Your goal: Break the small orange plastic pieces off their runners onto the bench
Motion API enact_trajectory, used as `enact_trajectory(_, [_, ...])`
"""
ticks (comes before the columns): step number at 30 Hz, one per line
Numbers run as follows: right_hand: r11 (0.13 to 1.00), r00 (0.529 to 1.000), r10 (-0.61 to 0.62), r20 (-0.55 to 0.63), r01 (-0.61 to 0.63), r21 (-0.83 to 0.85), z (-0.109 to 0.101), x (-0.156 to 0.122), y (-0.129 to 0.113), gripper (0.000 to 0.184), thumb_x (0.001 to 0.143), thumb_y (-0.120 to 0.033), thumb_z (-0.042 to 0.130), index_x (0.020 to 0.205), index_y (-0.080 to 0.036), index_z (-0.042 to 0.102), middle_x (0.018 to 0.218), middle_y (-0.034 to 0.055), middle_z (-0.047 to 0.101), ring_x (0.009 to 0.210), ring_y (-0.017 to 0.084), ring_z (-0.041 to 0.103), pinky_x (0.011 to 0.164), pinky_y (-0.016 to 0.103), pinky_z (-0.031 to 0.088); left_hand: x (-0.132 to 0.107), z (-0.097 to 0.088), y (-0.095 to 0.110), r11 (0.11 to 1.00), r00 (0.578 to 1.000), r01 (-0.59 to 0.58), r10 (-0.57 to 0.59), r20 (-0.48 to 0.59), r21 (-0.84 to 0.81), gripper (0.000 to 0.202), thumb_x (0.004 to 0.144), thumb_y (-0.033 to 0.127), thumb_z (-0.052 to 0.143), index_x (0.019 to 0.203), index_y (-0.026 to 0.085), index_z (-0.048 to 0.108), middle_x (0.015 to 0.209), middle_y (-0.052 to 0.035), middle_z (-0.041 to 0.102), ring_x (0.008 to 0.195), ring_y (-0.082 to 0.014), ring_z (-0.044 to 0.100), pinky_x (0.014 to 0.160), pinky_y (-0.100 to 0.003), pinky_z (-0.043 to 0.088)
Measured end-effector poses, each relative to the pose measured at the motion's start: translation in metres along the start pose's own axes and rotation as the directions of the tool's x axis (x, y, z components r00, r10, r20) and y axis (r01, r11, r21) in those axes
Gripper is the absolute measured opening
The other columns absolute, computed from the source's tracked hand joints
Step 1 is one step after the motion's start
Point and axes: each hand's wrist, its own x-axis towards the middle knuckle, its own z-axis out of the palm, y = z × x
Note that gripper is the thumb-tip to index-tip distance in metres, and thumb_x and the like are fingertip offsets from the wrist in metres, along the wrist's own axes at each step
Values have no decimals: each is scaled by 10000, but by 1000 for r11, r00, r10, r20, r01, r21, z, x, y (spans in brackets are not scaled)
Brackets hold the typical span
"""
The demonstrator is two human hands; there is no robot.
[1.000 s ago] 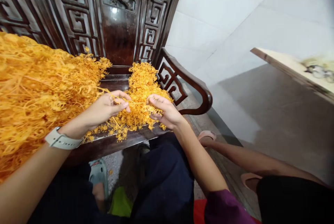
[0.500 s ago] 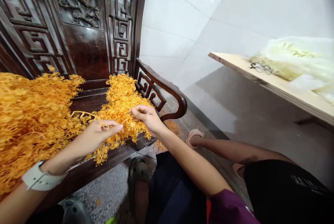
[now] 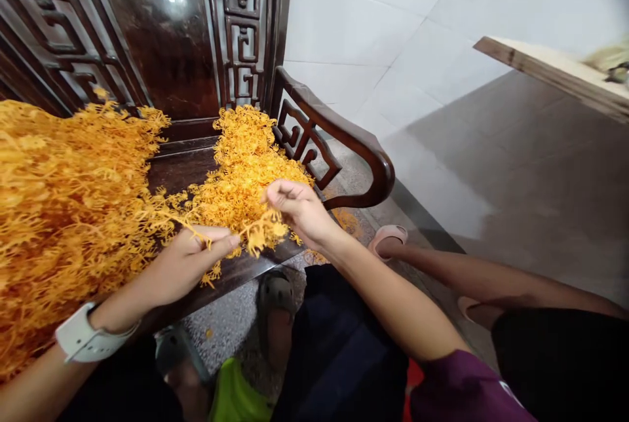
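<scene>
- Two heaps of orange sprigs lie on the dark wooden bench (image 3: 179,170): a big pile (image 3: 73,212) at the left and a small pile (image 3: 246,147) near the armrest (image 3: 344,114).
- The left hand (image 3: 191,261), a pale watch (image 3: 93,337) on its wrist, pinches a sprig (image 3: 265,233) between thumb and fingers, above the bench's front edge.
- The sprig's clump sticks out past the left fingertips, in front of the small pile and just beside the right hand (image 3: 302,212).
- The right hand's fingers are curled, thumb close to forefinger; whether they grip anything I cannot tell.
- Loose orange bits lie on the floor (image 3: 221,330) beneath the armrest.
- Another person's leg (image 3: 442,271), in a pink shoe (image 3: 390,238), reaches in from the right.
- A board (image 3: 545,71) juts in at the upper right, well apart from both hands.
</scene>
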Motion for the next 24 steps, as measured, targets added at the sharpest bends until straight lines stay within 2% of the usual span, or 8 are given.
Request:
enact_trajectory(4, [985, 946, -163, -280, 174, 13, -35, 13, -7, 293, 911, -469, 770, 862, -242, 591, 578, -94, 313, 534, 99, 239, 546, 282, 253, -14, 11, -7, 1000, 1000, -8, 8, 5, -10, 514, 1108, 400, 499, 646, 203, 392, 639, 32, 392, 601, -124, 401, 587, -274, 341])
enact_trajectory(6, [985, 938, -173, -302, 160, -67, -47, 16, -6, 295, 913, -466, 772, 851, -226, 611, 598, -80, 347, 547, 95, 279, 554, 287, 283, -20, 13, -8, 999, 998, 29, -31, -47, -37, 524, 1119, 413, 499, 645, 201, 429, 629, 33, 411, 592, -122, 413, 580, -272, 349])
enact_trajectory(11, [918, 964, -221, -147, 155, -364, -47, 18, 10, 292, 941, -460, 753, 1057, -197, 701, 723, -21, 562, 658, 125, 508, 631, 308, 414, -26, 12, -8, 991, 996, 78, -83, -43, -110, 436, 1114, 472, 544, 789, 200, 646, 623, 37, 496, 596, -122, 478, 577, -268, 363])
enact_trajectory(14, [885, 964, -243, -106, 175, -431, -45, 23, 16, 539, 913, -388, 795, 1382, -199, 610, 920, 16, 661, 767, 148, 570, 716, 321, 466, -25, 11, -11, 987, 995, 89, -95, -39, -132, 366, 1111, 486, 557, 945, 208, 727, 636, 39, 540, 603, -123, 513, 584, -267, 367])
enact_trajectory(16, [869, 961, -264, -85, 199, -452, -43, 24, 16, 630, 913, -380, 807, 1469, -210, 563, 1050, 46, 682, 837, 163, 587, 765, 328, 479, -24, 11, -12, 987, 994, 95, -102, -43, -131, 359, 1112, 484, 557, 979, 209, 745, 636, 38, 554, 608, -126, 529, 596, -268, 375])
enact_trajectory(19, [831, 959, -277, 56, 269, -486, -33, 15, 9, 368, 1013, -461, 698, 1267, -195, 719, 1087, 65, 705, 952, 179, 615, 837, 325, 470, -23, 9, -9, 987, 993, 108, -112, -32, -120, 373, 1109, 481, 558, 952, 202, 749, 613, 38, 539, 605, -130, 529, 611, -272, 381])
enact_trajectory(22, [828, 947, -175, 270, 289, -481, -17, 1, 3, 321, 1032, -487, 686, 1035, -177, 771, 1011, 43, 714, 894, 155, 610, 807, 305, 444, -23, 8, -5, 987, 993, 115, -119, -26, -116, 385, 1104, 475, 565, 900, 193, 729, 619, 33, 547, 613, -137, 529, 628, -279, 392])
enact_trajectory(24, [835, 928, -133, 349, 295, -465, -9, -6, 2, 323, 1009, -480, 731, 935, -166, 747, 883, 16, 677, 787, 131, 560, 750, 295, 417, -22, 9, -4, 986, 991, 126, -130, -24, -110, 394, 1102, 469, 568, 862, 189, 706, 621, 29, 551, 615, -140, 525, 635, -284, 393])
